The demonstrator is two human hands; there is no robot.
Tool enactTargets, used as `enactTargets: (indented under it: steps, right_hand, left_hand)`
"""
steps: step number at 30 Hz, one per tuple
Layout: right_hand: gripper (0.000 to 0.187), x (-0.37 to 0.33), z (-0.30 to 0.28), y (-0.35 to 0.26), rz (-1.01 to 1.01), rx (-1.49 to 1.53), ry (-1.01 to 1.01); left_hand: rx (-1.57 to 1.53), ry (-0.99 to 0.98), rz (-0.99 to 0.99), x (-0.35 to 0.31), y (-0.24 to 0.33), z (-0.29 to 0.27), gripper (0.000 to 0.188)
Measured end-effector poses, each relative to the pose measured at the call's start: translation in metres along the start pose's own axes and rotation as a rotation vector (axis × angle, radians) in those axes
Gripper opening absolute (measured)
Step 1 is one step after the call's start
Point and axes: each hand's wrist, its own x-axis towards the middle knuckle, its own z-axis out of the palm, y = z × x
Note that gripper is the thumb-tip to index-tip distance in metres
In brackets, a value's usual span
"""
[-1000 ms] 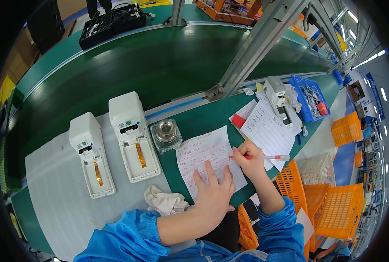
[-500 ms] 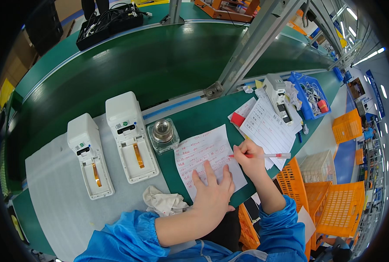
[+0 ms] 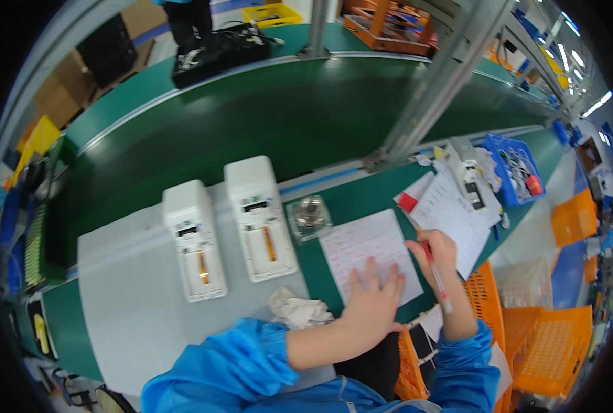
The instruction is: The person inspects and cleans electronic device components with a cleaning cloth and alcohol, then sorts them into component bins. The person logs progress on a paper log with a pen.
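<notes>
My left hand (image 3: 374, 303) lies with fingers spread over the lower part of a white sheet of paper (image 3: 361, 237) covered in red handwriting. In my right hand (image 3: 438, 258) is a red pen (image 3: 436, 272), gripped just right of that sheet, its tip raised off the writing. Left of the paper stands a square clear container with a round metal top (image 3: 310, 213). Two white device housings, one nearer (image 3: 255, 220) and one farther left (image 3: 195, 241), lie open with an orange ribbon strip in each. A crumpled white cloth (image 3: 298, 310) rests by my left forearm.
Printed sheets (image 3: 454, 220) and another white device (image 3: 466, 172) lie at the right, beside a blue bin of cables (image 3: 516, 168). A metal post (image 3: 434, 96) rises at the table's far edge. Orange crates (image 3: 551, 351) stand at the lower right. Grey matting (image 3: 134, 303) covers the left side.
My right hand has lifted the pen from the paper and moved right, tilting the pen steeply. The whole view has shifted, so the scene sits further right; my left hand stays on the sheet.
</notes>
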Motion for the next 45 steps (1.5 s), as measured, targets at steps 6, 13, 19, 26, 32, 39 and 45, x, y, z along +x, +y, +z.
enactTargets:
  steps: [6, 13, 19, 26, 32, 39, 45]
  right_hand:
    - [0.029, 0.026, -0.013, -0.015, -0.456, -0.428, -0.282]
    - [0.014, -0.04, -0.051, -0.064, 0.263, -0.094, 0.021]
    - [0.039, -0.157, -0.014, -0.139, 0.359, 0.098, -0.052]
    - [0.038, -0.196, -0.022, -0.214, 0.255, 0.159, -0.169]
    - [0.029, -0.203, -0.04, -0.246, 0.104, 0.237, -0.093]
    - [0.063, -0.179, -0.034, -0.271, 0.499, 1.077, -0.503]
    - [0.098, -0.18, -0.007, -0.304, 0.214, 1.147, -0.567]
  left_hand:
    - [-0.038, 0.142, 0.056, -0.016, -0.002, -0.047, 0.078]
    - [-0.18, 0.376, -0.464, -0.118, -0.089, -0.151, 0.063]
    - [-0.283, 0.611, -1.001, -0.13, -0.203, -0.102, 0.115]
    - [0.001, 0.697, -1.154, -0.107, -0.216, -0.066, 0.116]
    - [-0.211, 0.908, -1.055, -0.124, -0.207, -0.08, 0.11]
    - [-1.944, 0.833, -0.182, -0.222, -0.08, -0.109, 0.049]
    - [-2.121, 0.704, -0.167, -0.249, 0.018, -0.061, 0.07]
